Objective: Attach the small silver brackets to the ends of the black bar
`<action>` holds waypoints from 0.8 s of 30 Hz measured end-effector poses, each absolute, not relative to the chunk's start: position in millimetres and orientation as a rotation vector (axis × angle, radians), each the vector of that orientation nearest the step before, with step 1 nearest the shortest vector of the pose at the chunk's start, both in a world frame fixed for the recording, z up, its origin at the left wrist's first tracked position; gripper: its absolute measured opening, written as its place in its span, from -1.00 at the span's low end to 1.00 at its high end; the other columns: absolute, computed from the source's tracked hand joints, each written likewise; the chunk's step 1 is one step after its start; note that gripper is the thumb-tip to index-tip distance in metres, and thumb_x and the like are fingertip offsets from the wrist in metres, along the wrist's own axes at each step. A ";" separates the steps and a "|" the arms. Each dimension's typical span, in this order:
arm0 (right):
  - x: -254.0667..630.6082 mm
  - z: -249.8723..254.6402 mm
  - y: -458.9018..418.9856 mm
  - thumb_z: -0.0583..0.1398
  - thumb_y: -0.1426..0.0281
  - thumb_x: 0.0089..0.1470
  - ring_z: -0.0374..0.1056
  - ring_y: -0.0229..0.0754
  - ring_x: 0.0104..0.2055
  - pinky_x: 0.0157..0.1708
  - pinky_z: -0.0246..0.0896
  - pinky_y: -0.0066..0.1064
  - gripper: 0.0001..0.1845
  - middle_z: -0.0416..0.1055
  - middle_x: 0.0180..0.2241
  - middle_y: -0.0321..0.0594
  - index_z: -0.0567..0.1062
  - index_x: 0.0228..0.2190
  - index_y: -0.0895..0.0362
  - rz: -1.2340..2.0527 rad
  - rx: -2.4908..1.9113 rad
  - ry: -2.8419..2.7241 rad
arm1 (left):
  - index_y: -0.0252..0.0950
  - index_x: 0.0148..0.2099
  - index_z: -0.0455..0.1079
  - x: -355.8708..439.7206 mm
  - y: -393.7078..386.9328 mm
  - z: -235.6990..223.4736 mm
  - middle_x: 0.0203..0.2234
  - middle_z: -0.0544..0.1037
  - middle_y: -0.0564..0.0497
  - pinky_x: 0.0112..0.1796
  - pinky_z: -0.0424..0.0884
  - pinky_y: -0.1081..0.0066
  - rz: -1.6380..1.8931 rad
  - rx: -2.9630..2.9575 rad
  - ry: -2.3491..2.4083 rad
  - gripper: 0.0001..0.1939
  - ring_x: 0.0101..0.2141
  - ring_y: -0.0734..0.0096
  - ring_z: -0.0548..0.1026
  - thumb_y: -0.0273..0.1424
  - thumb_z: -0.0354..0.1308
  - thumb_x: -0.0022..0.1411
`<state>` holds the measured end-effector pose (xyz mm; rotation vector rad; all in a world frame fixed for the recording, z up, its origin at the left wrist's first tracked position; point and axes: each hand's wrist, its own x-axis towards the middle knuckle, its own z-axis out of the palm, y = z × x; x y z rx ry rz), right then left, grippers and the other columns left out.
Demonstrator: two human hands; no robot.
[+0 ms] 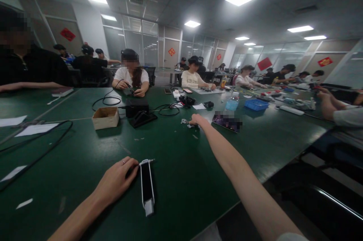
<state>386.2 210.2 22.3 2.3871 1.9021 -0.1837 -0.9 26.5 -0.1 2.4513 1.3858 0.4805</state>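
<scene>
While the right hand (pixel 196 120) reaches over the green table (pixel 181 180) to some small metallic parts (pixel 186 122), its fingers touch them, but I cannot tell if they are closed on any part; the left hand (pixel 120 176) lies near the table edge, thumb and fingers close together, at the upper end of the white-framed black device (pixel 146 184), which rests flat on the table

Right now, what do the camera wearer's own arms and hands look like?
Both hands are ungloved, forearms uncovered, no watch or bracelet visible. The left hand wears a thin, silvery metal ring; the right hand is too small to check for one. A pale grey fabric sleeve edges in on the right arm; no left sleeve in view.
</scene>
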 end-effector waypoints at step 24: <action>193.1 3.3 33.0 0.20 0.43 0.09 0.37 -0.29 -0.28 -0.24 0.25 -0.46 -0.93 0.47 -0.31 -0.29 0.49 -0.33 0.11 -0.989 1.491 3.479 | -0.21 -0.18 0.38 2.6 16.6 3.8 -0.37 0.52 0.00 -0.36 0.46 0.37 1.087 2.548 1.266 -0.64 -0.43 0.34 0.49 -0.10 -0.11 0.30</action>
